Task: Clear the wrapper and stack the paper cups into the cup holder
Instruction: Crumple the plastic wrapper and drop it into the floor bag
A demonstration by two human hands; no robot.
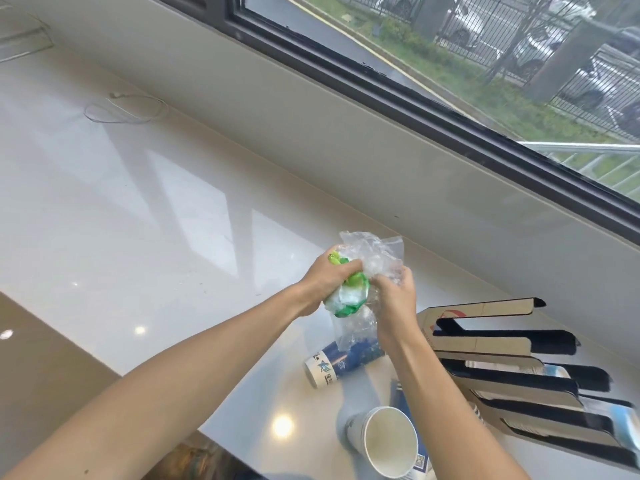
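Crumpled clear-and-green wrapper (360, 271)

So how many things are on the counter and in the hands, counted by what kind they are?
Plastic wrappers: 1, the wrapper crumpled between the left hand and right hand
Paper cup piles lying on the counter: 2, the far cups and the near cups
Cup holders: 1, the cardboard cup holder
White cables: 1, the cable
Total: 5
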